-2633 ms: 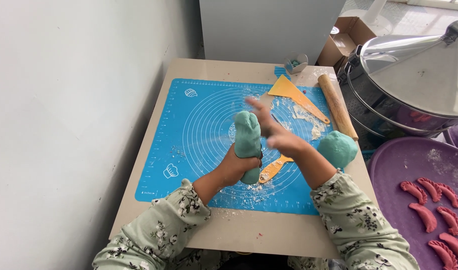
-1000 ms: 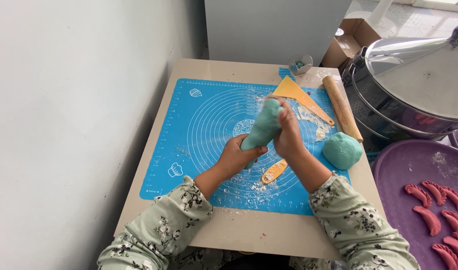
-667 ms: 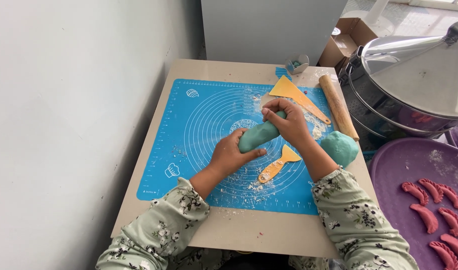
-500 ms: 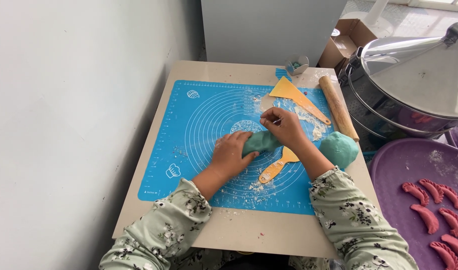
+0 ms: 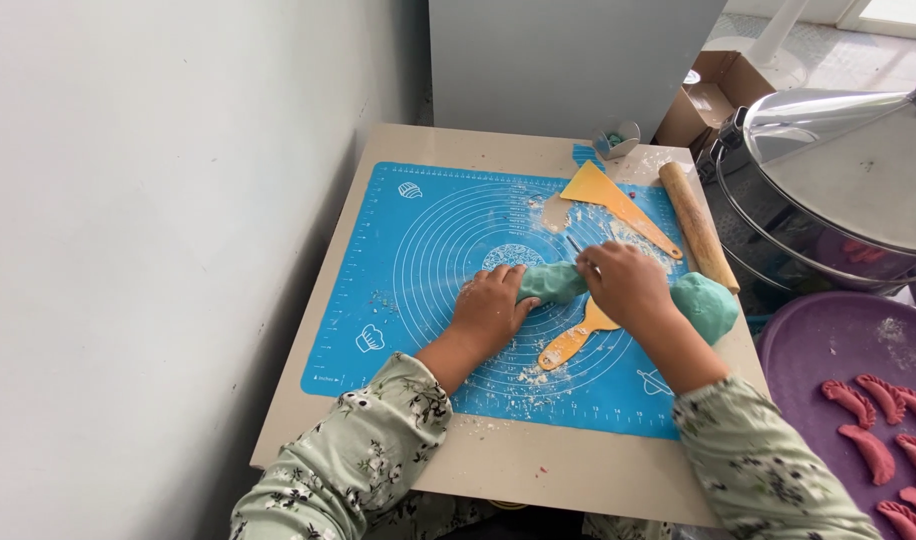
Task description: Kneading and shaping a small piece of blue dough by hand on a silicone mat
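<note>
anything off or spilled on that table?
Only flour and dough crumbs scattered over the blue mat, thickest near the small yellow scraper. The wooden rolling pin lies at the table's right edge, partly off the mat. Nothing damaged.

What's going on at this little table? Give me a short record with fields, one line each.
Surface: blue silicone mat on a beige table
Left hand: pressing one end of the green dough roll
Right hand: on the roll's other end
Beside right arm: green dough lump
Tools: two yellow scrapers, wooden rolling pin
Right side: purple tray with red dumplings
</note>
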